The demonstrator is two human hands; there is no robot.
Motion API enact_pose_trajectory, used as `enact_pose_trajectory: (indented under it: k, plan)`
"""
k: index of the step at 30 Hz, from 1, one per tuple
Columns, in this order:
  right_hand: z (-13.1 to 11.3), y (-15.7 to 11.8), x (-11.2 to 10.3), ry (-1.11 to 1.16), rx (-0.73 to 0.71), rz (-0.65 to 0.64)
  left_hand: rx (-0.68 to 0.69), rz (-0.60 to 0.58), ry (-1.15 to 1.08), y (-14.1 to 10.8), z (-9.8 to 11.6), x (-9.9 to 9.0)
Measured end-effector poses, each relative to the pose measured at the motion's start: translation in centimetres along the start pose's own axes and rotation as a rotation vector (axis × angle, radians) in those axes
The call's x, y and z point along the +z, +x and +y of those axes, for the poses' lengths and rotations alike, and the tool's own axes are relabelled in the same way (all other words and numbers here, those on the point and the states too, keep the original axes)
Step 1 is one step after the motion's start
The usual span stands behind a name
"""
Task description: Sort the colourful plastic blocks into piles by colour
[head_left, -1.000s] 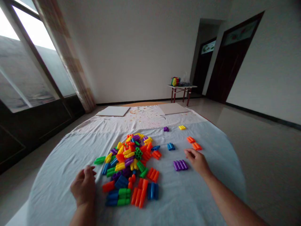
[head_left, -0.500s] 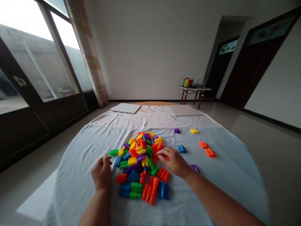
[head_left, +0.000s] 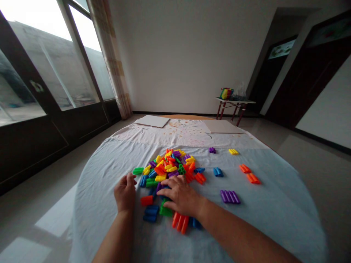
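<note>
Since the earlier frame, the right hand [head_left: 179, 195] has moved from the right side of the blocks [head_left: 161, 178] to their lower middle, fingers spread wide; contact cannot be told. The purple block [head_left: 230, 197], earlier partly hidden, now shows whole at centre right. The left hand [head_left: 125, 191] remains beside the pile's left edge, fingers curled; whether it holds anything cannot be told. Room for moving lies between the purple block and the curved right edge of the surface [head_left: 274, 223].
</note>
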State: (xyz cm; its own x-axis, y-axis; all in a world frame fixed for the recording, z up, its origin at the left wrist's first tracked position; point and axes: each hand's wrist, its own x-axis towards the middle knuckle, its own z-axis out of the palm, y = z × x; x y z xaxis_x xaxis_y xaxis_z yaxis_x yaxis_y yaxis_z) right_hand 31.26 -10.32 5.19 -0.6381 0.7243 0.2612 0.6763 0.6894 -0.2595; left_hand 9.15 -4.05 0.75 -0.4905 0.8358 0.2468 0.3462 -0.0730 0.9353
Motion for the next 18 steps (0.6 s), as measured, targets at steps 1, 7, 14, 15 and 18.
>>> enact_pose_trajectory:
  k: [1,7,14,15,18]
  plan:
    - [0.4,-0.1,-0.2,-0.013,0.033,0.013,0.001,-0.003,0.003,0.0,0.0,0.0]
    - [2.4,-0.6,-0.7,-0.052,0.197,0.09,-0.011,-0.016,0.032,0.3,-0.2,0.0]
    - [4.1,-1.2,-1.2,-0.035,0.376,0.094,-0.025,-0.012,0.064,0.5,-0.1,-0.1]
    - [4.2,-1.2,-1.3,-0.029,0.384,0.096,-0.028,-0.012,0.066,0.5,0.0,-0.2]
    - [4.4,-1.4,-1.6,0.018,0.403,0.157,-0.032,-0.021,0.065,0.3,0.2,-0.3]
